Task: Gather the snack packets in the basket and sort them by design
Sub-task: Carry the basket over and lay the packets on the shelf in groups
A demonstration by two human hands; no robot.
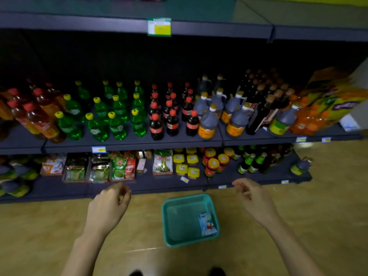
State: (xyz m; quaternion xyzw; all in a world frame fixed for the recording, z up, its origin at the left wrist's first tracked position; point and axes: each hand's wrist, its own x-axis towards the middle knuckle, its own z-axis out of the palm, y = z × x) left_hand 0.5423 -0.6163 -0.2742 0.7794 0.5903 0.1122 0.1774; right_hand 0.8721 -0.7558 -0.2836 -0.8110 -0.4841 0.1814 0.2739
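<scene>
Barely begun: one packet (207, 224) in basket (165, 216), shelf packets (119, 168) ungathered, unsorted; left hand (108, 206), right hand (256, 202) empty, fingers (122, 189) loosely curled.

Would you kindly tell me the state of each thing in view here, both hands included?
basket: upright, holds one packet.
snack packet: lies in the basket against its right wall.
left hand: loosely curled, holds nothing.
right hand: loosely curled, holds nothing.
shelf packets: stand upright, side by side.
bottles: upright, capped.
</scene>
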